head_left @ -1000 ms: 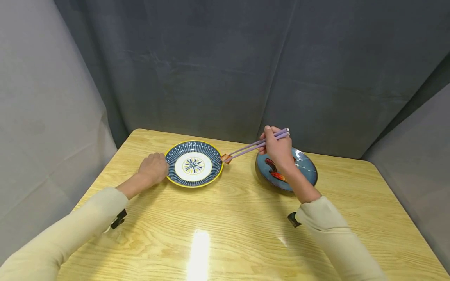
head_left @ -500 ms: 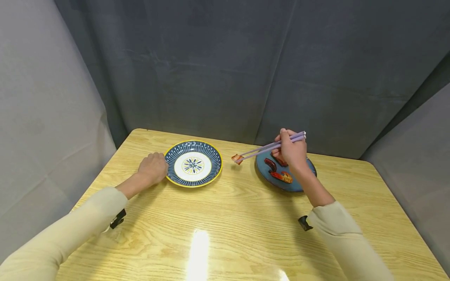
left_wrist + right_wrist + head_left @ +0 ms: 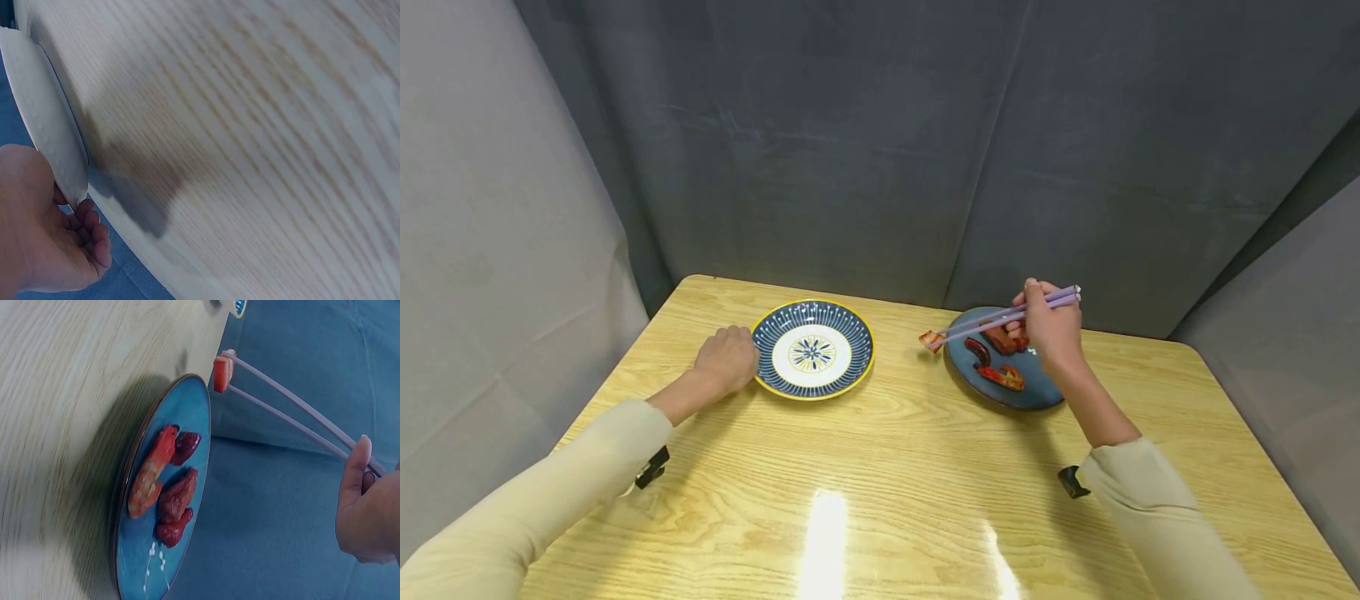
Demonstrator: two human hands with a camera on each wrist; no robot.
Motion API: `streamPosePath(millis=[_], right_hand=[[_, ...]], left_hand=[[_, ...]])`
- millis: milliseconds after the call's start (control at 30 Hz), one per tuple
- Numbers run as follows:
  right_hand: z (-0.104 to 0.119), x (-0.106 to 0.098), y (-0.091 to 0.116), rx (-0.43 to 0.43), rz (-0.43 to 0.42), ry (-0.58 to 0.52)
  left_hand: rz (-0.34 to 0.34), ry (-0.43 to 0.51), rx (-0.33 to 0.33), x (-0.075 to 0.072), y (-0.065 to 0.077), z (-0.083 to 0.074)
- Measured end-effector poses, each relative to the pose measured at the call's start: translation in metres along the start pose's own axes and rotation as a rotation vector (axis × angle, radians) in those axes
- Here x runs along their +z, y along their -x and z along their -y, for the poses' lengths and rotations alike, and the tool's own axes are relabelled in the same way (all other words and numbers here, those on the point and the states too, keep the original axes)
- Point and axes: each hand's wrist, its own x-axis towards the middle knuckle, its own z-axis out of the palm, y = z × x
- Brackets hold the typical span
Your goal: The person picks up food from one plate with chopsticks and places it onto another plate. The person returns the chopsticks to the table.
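Note:
With fingers and thumb, my left hand [image 3: 727,360] grips the left rim of a round plate [image 3: 812,352] that has a navy border, yellow edge and white patterned middle. In the left wrist view that plate's pale underside [image 3: 53,103] shows beside the hand. My right hand [image 3: 1051,325] holds a pair of purple chopsticks [image 3: 294,400]. Their tips pinch a small reddish-white chunk of meat [image 3: 221,374] in the air, just off the left edge of a blue plate [image 3: 1030,396]. A cooked shrimp [image 3: 151,472] and several dark red meat pieces [image 3: 177,499] lie on the blue plate.
Both plates stand on a light wooden table [image 3: 880,467] with rounded back corners. A dark grey curtain [image 3: 850,167] hangs right behind it. Paler cloth [image 3: 490,250] hangs at the sides.
My right hand has moved to the right, carrying the chopsticks and meat chunk away from the patterned plate toward the blue plate. The left hand has stayed at the rim.

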Motion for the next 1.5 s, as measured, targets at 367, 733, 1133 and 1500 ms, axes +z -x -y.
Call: streamPosePath(millis=[367, 733, 1133, 1500], right_hand=[[-0.007, -0.018, 0.0, 0.007, -0.023, -0.009], [-0.009, -0.032, -0.002, 0.033, -0.037, 0.032], [-0.013, -0.052, -0.003, 0.063, -0.062, 0.019], [-0.017, -0.064, -0.001, 0.069, -0.089, -0.065]], left_hand=[[0.001, 0.004, -0.008, 0.0, 0.0, 0.0], [-0.007, 0.003, -0.005, -0.001, 0.001, -0.001], [0.0, 0.014, -0.004, -0.002, 0.002, -0.001], [0.009, 0.019, -0.011, -0.002, 0.002, -0.001]])
